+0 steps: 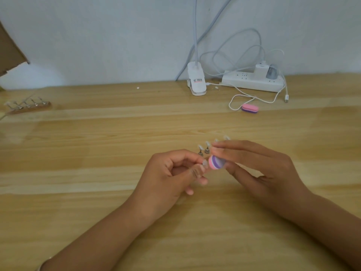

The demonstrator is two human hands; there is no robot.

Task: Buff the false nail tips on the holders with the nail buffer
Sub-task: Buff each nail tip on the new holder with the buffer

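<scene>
By the worktop's (82, 145) far left edge lies a brown rack (29, 106) with a row of small metal stems, and a piece of cardboard (9, 49) leans above it against the wall. Near the middle of the worktop, the left hand (172, 177) has its fingers curled, its grip pinching a clear false nail tip (204, 163); the fingers hide whatever the tip is mounted on. Just behind it stands a short row of holders (203, 150) carrying more clear tips, partly covered by the other hand. At the far edge stands a white clip-on lamp base (196, 81). The pink-and-purple nail buffer (215, 162) sits just beside the pinched tip, though contact cannot be made out. The right hand (259, 169) holds it, its grip closed on the buffer between thumb and long fingers. Toward the far right corner lie a second buffer (250, 108), a looped white cable (240, 98) and a white power strip (252, 82).
</scene>
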